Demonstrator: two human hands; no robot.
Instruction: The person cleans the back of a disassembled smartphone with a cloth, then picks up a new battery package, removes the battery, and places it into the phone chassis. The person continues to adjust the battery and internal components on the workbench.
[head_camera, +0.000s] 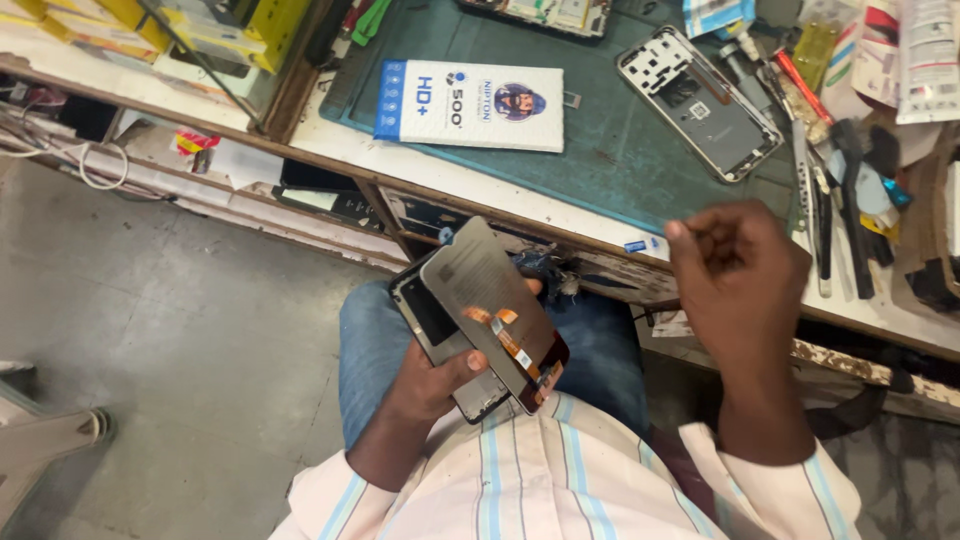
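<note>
The loose display panel (495, 310), pinched only by the left hand (430, 385) against the phone body (440, 335) below the workbench (560, 215), could be dropped, the right hand (735, 275) being curled loosely, holding nothing visible.

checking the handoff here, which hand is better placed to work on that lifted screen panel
Right, most likely. The left hand is busy gripping the phone body with the lifted screen panel over the lap. The right hand holds neither, raised beside the panel with fingers curled, near the tools on the bench.
</note>
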